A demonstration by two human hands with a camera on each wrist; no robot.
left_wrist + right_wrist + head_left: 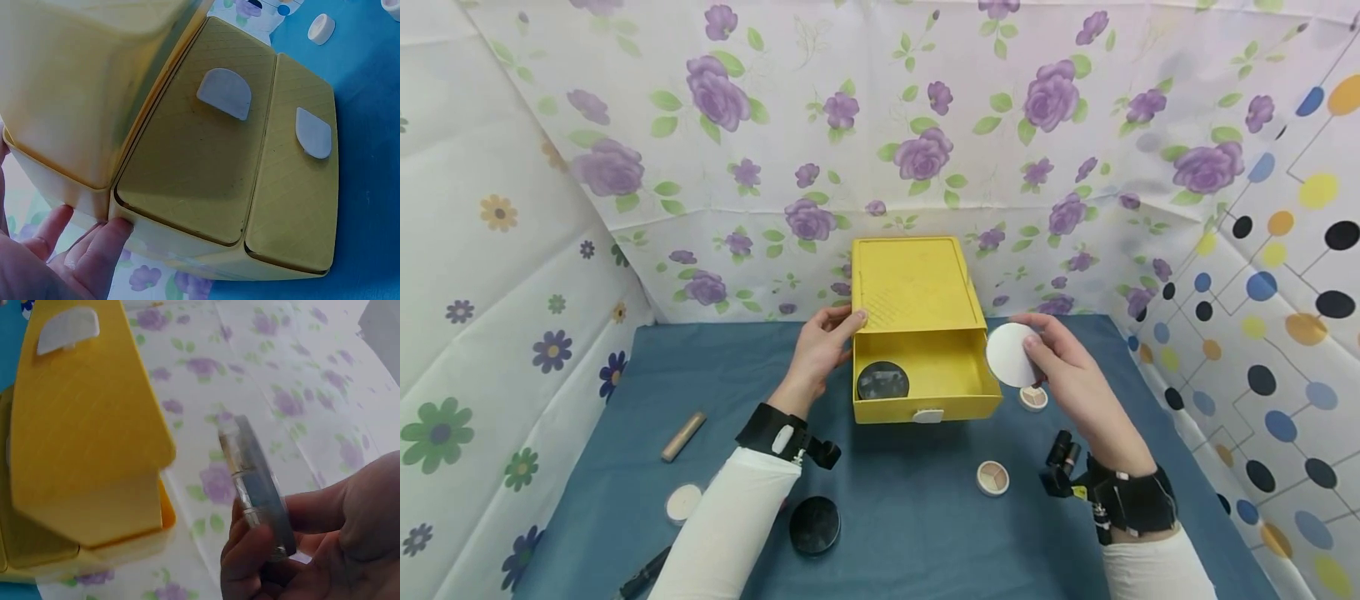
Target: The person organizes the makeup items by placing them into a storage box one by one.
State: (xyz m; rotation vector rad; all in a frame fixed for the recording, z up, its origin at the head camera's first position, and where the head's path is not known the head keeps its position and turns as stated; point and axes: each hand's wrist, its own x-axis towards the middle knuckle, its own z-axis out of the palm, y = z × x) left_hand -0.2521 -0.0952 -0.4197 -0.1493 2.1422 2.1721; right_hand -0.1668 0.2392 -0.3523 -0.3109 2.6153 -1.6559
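A yellow drawer cabinet (917, 283) stands against the back cloth with its top drawer (958, 407) pulled out. Inside the drawer, on the left, lies a round dark-lidded case (883, 381). My left hand (820, 350) rests on the cabinet's left side; the left wrist view shows fingertips (115, 234) touching that side wall. At the drawer's right, my right hand (1067, 367) pinches a flat round compact (1011, 355) between thumb and fingers, its pale face towards the head camera. Edge-on in the right wrist view, the compact (257, 487) has a shiny rim.
On the blue cloth lie two small three-colour pans (992, 478) (1033, 398), a round black case (815, 526), a tan tube (683, 437) and a pale round pan (683, 503). Dark tubes (1063, 452) lie near my right wrist. Patterned cloths hang on three sides.
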